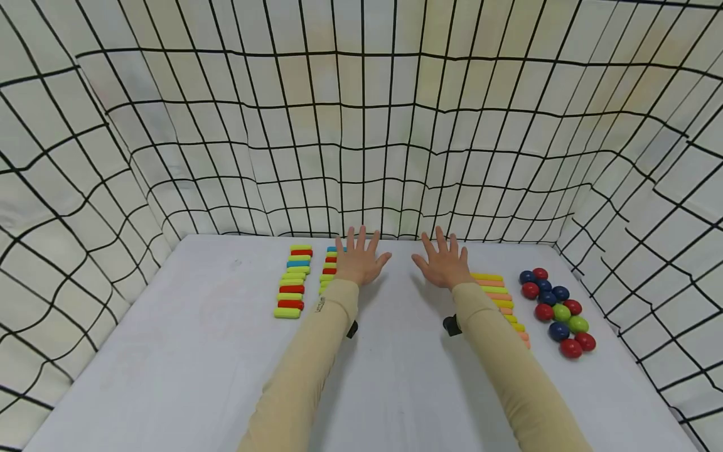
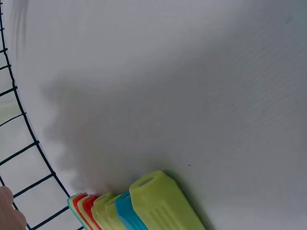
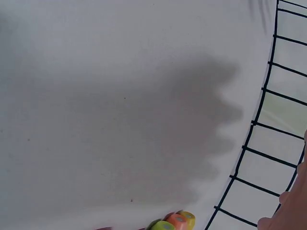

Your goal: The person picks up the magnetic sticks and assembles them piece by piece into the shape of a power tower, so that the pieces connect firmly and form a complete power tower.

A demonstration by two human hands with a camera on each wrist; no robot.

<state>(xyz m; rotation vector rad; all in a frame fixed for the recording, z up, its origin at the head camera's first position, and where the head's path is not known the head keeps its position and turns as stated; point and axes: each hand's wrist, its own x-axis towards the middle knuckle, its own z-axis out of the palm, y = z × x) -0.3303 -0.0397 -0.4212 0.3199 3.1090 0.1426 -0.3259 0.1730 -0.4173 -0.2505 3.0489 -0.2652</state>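
Both hands hover above the white table with fingers straight and spread, holding nothing. My left hand [image 1: 359,260] is nearest a column of short, ridged plastic sticks [image 1: 329,271] in yellow-green, red and blue, which it and its sleeve partly hide. A second column of similar sticks [image 1: 291,289] lies farther left. Beside my right hand [image 1: 445,262] is a column of yellow, orange and yellow-green sticks [image 1: 492,283], partly covered by the forearm. In the left wrist view, a yellow-green stick [image 2: 165,203] shows up close. The right wrist view catches an orange stick [image 3: 177,221] at its bottom edge.
Several shiny egg-shaped pieces [image 1: 545,312] in red, dark blue and green lie in a cluster at the right of the white table [image 1: 186,351]. Black netting [image 1: 361,147] over white sheeting stands along the back and both sides.
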